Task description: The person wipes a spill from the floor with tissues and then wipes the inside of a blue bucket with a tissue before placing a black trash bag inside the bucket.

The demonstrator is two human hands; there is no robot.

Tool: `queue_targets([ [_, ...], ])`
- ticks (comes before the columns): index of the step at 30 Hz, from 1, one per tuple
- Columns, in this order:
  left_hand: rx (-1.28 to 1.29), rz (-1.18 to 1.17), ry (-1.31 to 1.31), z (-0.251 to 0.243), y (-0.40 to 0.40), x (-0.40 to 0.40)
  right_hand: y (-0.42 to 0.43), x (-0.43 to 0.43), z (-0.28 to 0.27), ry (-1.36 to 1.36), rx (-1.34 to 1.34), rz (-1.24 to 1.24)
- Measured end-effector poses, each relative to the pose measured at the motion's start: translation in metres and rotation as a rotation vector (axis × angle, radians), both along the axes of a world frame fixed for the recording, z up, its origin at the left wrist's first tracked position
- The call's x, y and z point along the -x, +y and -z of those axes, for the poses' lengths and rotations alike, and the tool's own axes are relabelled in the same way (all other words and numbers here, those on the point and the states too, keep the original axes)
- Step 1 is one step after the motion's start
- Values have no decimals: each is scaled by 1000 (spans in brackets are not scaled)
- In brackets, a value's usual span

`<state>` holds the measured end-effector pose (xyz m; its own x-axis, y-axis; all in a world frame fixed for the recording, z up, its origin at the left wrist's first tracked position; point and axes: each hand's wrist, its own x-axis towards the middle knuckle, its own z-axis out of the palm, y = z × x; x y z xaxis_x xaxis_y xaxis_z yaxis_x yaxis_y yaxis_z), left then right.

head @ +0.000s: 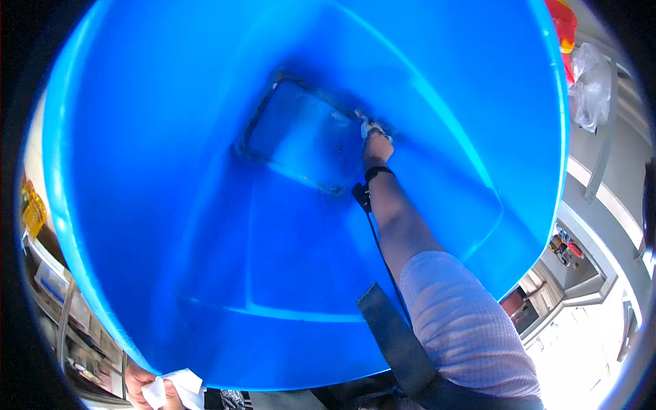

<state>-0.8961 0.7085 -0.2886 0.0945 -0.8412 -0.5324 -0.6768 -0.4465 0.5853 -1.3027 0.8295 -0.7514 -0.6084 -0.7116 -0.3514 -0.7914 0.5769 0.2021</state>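
Observation:
A large blue plastic bin [287,277] fills most of the view, and I look down into it. My right arm reaches deep inside. Down at the bottom, my right hand [378,146] grips a crumpled whitish wipe [366,127], which lies against the right edge of the bin's floor [307,133]. Dark grime [259,115] lines the border of that floor. At the lower left, my left hand [154,392] is at the near rim and holds a white paper tissue [182,387]. Part of the left hand is cut off by the picture's edge.
A black strap [392,323] hangs over the near rim beside my right arm. Clear plastic bags [589,87] and a red and yellow item [564,25] hang at the right. Shelves with containers [56,282] stand at the left, near a yellow basket [33,210].

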Motion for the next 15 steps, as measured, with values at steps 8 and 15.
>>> queue_targets([
  [8,-2,8,5,4,0,0,7,-13,-2,-69,-134,468],
  [15,24,15,-7,3,2,3,38,-55,0,-139,-189,418],
])
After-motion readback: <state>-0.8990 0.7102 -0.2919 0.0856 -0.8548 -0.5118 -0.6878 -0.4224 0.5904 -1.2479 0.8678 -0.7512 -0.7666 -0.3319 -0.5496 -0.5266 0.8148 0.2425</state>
